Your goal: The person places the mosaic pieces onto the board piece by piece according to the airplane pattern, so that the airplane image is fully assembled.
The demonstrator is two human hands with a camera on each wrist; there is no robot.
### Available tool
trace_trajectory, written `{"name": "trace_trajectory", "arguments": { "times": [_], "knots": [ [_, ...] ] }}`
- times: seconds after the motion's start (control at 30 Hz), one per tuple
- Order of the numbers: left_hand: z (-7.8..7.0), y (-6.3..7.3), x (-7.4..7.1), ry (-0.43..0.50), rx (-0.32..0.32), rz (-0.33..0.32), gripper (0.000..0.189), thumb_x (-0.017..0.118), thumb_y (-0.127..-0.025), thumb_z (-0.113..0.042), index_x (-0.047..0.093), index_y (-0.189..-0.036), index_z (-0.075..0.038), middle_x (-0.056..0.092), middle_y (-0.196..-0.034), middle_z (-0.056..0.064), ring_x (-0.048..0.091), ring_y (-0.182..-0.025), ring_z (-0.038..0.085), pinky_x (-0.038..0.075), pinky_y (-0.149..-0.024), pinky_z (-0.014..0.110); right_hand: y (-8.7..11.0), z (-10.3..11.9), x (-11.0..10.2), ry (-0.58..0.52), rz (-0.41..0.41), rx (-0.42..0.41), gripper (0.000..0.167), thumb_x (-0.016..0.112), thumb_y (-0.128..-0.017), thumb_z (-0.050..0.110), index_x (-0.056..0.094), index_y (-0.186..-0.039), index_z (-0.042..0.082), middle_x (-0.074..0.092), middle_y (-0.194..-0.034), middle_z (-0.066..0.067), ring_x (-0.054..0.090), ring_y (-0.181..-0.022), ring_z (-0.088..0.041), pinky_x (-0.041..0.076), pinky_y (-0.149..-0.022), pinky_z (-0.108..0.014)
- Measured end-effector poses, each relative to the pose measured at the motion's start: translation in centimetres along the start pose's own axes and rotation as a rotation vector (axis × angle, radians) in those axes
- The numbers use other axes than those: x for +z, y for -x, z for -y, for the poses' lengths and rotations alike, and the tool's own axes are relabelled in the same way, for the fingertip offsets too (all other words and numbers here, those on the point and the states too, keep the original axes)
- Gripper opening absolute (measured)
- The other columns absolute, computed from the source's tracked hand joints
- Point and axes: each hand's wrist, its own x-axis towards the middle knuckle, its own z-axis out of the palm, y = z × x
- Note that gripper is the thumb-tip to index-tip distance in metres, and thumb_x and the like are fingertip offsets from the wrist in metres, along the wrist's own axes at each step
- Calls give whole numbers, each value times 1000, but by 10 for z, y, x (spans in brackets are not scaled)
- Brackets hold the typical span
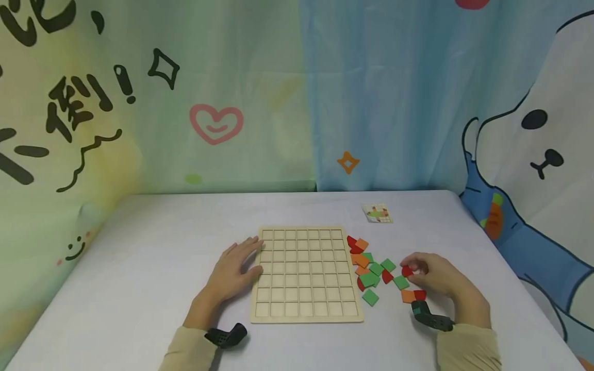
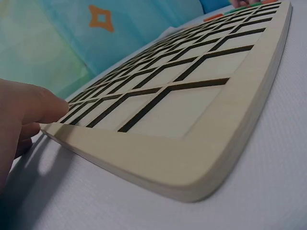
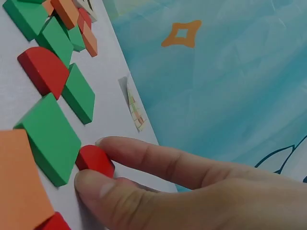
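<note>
A wooden grid board [image 1: 303, 318] lies flat on the white table with bare square cells. My left hand [image 1: 235, 270] rests at its left edge, thumb and fingertips touching the frame; in the left wrist view the thumb [image 2: 41, 105] lies on the board's rim. To the right of the board my right hand [image 1: 433, 273] pinches a small red rounded piece [image 3: 95, 160] between thumb and index finger. Beside that piece lies a green square piece [image 3: 52, 139], and nearer the wrist an orange square piece [image 1: 408, 296] next to another red piece [image 1: 419, 294].
Several green, orange and red pieces lie scattered along the board's right edge, among them a green square [image 1: 370, 297] and a red piece [image 1: 387, 276]. A small printed card [image 1: 377, 213] sits at the back right. A printed curtain [image 1: 260, 103] hangs behind the table.
</note>
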Motion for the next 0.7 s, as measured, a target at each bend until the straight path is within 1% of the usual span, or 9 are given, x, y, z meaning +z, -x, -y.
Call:
{"name": "trace_trajectory", "arguments": {
  "times": [0.17,0.27,0.37,0.5,0.6,0.7],
  "knots": [
    [1,-3,-1,5,4,1,60,59,-87,-39,45,-142,-20,44,-147,5,39,-139,23,23,-118,47,-2,-2,1,9,-6,16,33,71,-83,12,62,-114,9,55,-97,-7,47,-92,-24,44,-69,-29],
    [0,-6,-1,12,8,1,60,58,-88,-39,44,-143,-21,44,-148,4,38,-139,22,23,-118,46,-1,-4,-1,32,-23,28,34,72,-82,14,61,-113,8,56,-99,-9,48,-92,-24,46,-69,-29],
    [-1,-8,0,12,7,-2,60,57,-88,-40,43,-143,-21,44,-147,4,39,-139,23,23,-118,46,-1,-4,-2,60,-47,23,28,72,-83,15,62,-108,7,57,-98,-10,49,-89,-24,46,-67,-29],
    [-1,-6,2,2,-6,3,60,57,-87,-39,44,-143,-20,45,-147,4,39,-138,23,24,-117,46,-3,-2,-1,67,-66,16,27,70,-84,14,63,-109,6,59,-97,-11,50,-85,-23,46,-66,-28],
    [0,-3,2,-1,-21,-4,60,57,-86,-38,45,-142,-20,46,-146,4,39,-138,23,24,-117,47,-4,1,1,58,-69,14,32,70,-85,16,62,-114,6,59,-100,-12,51,-87,-23,48,-68,-28],
    [-1,0,3,8,-37,-13,60,58,-86,-37,45,-142,-21,46,-146,4,40,-138,23,25,-117,47,-6,3,1,82,-73,18,32,70,-85,18,62,-114,6,59,-100,-12,51,-88,-24,49,-70,-30]
  ]
}}
